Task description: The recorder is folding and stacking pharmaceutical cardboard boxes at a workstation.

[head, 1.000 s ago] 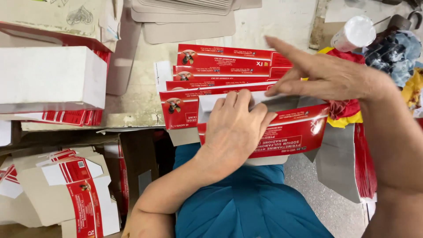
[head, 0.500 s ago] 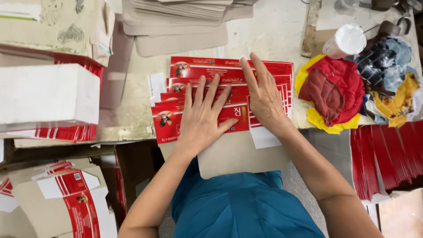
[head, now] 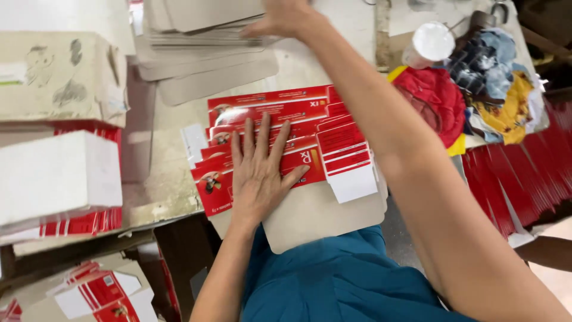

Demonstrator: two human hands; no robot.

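The worn desk (head: 173, 191) was crowded with packaging stock. Nearest the person, a grey cardboard sheet (head: 316, 217) hung over the desk edge. On it lay the fanned red flat cartons (head: 280, 119), pressed by the left hand (head: 259, 173), flat with fingers spread, gripping nothing. Beyond the cartons, the right hand (head: 286, 16) rested open on the stack of grey sheets (head: 205, 42). It seemed the sheet-fetching step; pulling one free would need a pinch. Right of the cartons, rags (head: 471, 89) left little free room.

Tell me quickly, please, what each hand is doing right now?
Left hand: open, flat on the red carton blanks.
Right hand: reaching the grey card stack; grip cannot be told.
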